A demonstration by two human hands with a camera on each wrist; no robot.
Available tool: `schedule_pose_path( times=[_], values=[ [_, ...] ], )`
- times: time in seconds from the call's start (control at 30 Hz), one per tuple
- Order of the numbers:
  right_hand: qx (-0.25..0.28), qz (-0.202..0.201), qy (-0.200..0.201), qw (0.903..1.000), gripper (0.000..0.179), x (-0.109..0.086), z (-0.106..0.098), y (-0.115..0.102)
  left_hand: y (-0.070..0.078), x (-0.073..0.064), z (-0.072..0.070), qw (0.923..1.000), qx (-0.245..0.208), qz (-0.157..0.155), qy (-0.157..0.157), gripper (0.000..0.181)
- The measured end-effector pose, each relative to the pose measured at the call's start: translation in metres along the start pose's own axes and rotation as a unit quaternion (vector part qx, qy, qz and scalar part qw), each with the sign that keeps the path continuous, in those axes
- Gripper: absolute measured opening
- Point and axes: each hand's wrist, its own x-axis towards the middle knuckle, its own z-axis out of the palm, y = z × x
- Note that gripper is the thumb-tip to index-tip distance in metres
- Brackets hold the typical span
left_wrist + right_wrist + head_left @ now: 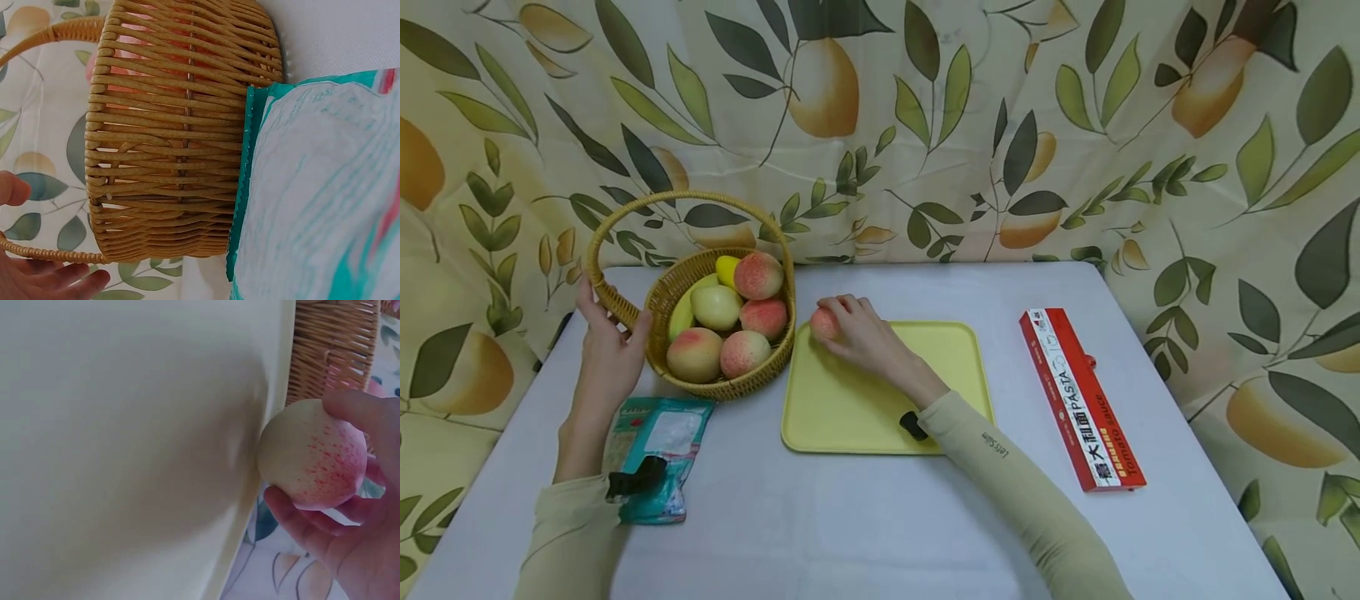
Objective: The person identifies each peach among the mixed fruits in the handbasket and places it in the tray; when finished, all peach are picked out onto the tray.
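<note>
My right hand (874, 343) grips a peach (312, 456), pale with red speckles, over the far left corner of the yellow tray (880, 417). Thumb and fingers wrap its sides in the right wrist view. To the left stands a wicker basket (758, 382) with a tall handle (691, 197). Inside it are several peaches (695, 355), a pale green round fruit (716, 307), a banana (681, 318) and a yellow fruit (727, 272). My left hand (606, 367) touches the handle's left side, fingers extended behind it and thumb apart in front.
A teal packet (658, 450) lies near my left wrist, in front of the basket, overlapping another packet (622, 425). At the right lies a long red pasta box (1082, 400). A patterned cloth (955, 167) hangs behind the white table (820, 533).
</note>
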Motion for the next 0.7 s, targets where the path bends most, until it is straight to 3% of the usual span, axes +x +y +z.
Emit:
schedule_pose_path(
  times=[0.7],
  values=[
    [0.0,0.007,-0.019,0.9998,0.054,0.0013,0.0038,-0.001,0.0008,0.0002,0.0014,0.9999,0.008,0.005,0.004,0.085]
  ],
)
